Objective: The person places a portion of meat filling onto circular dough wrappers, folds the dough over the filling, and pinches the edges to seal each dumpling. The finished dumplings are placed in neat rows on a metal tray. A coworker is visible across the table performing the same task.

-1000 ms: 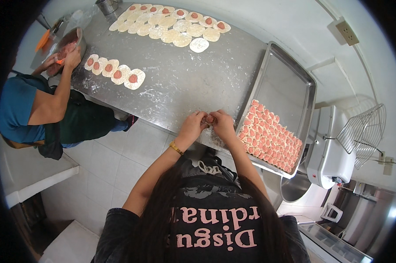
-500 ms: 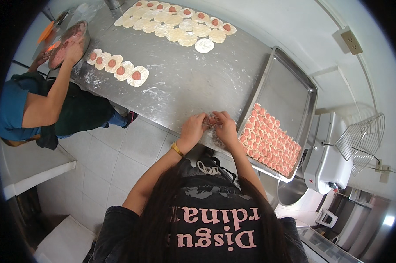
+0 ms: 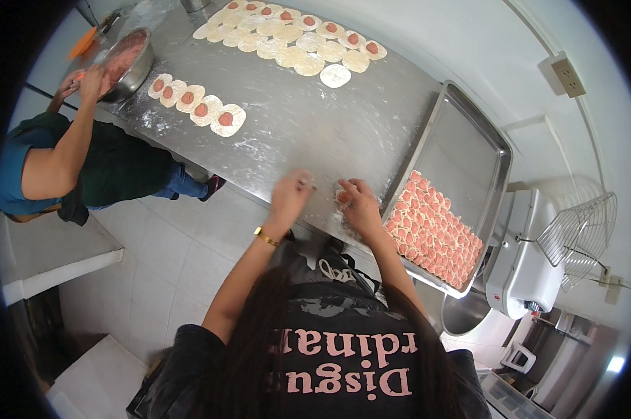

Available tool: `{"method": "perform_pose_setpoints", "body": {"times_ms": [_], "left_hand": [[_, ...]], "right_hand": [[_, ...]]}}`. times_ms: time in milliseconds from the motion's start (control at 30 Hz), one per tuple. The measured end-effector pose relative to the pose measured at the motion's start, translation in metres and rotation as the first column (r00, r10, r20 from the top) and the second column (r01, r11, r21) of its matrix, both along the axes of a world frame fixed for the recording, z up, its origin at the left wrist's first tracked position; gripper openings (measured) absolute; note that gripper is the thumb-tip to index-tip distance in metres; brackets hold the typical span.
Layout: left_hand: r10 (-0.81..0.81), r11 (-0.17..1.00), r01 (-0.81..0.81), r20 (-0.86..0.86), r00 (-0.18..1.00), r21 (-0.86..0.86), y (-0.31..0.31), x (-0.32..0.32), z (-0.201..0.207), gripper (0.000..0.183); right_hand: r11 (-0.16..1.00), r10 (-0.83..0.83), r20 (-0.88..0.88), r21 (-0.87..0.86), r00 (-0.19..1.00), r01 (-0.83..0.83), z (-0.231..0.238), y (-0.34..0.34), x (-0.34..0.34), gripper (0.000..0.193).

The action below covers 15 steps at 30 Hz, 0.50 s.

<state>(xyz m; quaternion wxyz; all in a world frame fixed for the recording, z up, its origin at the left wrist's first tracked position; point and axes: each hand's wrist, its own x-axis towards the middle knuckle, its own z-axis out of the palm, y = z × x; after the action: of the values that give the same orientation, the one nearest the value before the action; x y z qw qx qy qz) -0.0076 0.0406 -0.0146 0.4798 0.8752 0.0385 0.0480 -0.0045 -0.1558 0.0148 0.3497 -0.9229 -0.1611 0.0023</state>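
Observation:
My right hand [image 3: 361, 209] is closed on a small dumpling [image 3: 343, 197] with pink filling showing, low over the floured steel table [image 3: 280, 150] near its front edge. My left hand [image 3: 289, 199], with a gold band at the wrist, is to the left, apart from the dumpling; its fingers are smeared by motion and nothing shows in them. Right of my hands is a metal tray [image 3: 501, 150], its near part filled with rows of open-topped pink-filled dumplings [image 3: 438, 234]. On the table's left lies a row of several filled round wrappers [image 3: 201, 109].
Along the far edge lie rows of wrappers [image 3: 287, 33], some with filling, and a single wrapper [image 3: 335, 75]. At left a co-worker [image 3: 60, 164] has both hands by a metal bowl [image 3: 137, 77] of pink filling. A white machine [image 3: 515, 258] and wire guard [image 3: 581, 230] stand right of the tray.
My left hand has come away from the dumpling and moved left; my right hand keeps it. The co-worker's hand has moved from inside the bowl to its near side.

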Motion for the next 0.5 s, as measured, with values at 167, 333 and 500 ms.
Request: {"method": "perform_pose_setpoints", "body": {"times_ms": [167,333,500], "left_hand": [[0.451,0.859,-0.473,0.147,0.881,0.199,0.121,0.034,-0.009,0.024],[0.534,0.743,-0.545,0.146,0.833,0.388,0.176,0.066,-0.014,0.029],[0.579,0.74,-0.53,0.008,0.815,0.414,0.177,0.093,-0.01,0.029]], "right_hand": [[0.986,0.156,-0.03,-0.052,0.987,-0.158,-0.001,0.0,0.008,0.031],[0.971,0.023,-0.247,0.235,0.969,0.037,0.013,-0.031,0.01,0.029],[0.888,-0.226,-0.184,0.365,0.957,0.28,0.036,-0.142,0.02,0.031]]}}
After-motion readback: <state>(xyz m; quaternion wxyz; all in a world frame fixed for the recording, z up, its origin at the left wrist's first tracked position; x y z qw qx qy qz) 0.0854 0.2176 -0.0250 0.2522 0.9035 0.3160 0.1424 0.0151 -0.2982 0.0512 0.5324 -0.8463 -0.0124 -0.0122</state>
